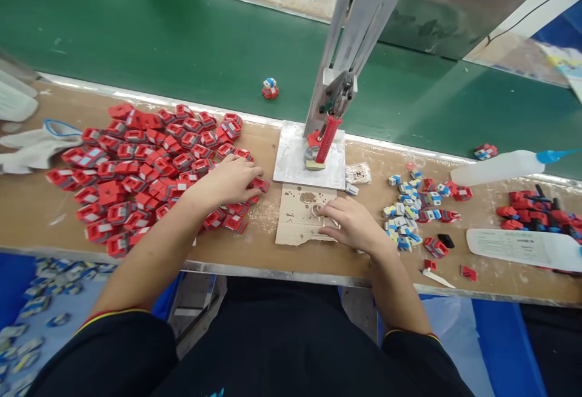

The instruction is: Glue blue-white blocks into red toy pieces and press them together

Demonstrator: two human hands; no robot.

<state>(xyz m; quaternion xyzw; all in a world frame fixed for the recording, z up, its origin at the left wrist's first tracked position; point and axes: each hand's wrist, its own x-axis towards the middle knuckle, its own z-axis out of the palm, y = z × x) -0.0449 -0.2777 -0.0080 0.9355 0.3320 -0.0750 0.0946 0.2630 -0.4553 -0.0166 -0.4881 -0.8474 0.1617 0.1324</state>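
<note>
My left hand (233, 180) reaches over the right edge of a heap of red-and-grey plastic parts (150, 170). Its fingers and thumb close around one red plastic part (261, 184). Above a stained piece of cardboard (291, 224), my right hand (350, 221) is held with thumb and forefinger apart; I see nothing between them. A small round mark or ring (315, 210) shows at its fingertips, too small to tell. Just beyond stands a metal press with a red-handled toggle clamp (328, 139), its base plate (286, 163) behind the cardboard. A red part (313, 138) sits under the clamp.
Right of my right hand lie small white, blue and yellow parts (402, 218). Two white squeeze bottles (498, 168) lie farther right, by red-and-black parts (541, 209). A green belt (182, 51) runs behind, carrying an assembled piece (270, 88). A glove (39, 147) lies left.
</note>
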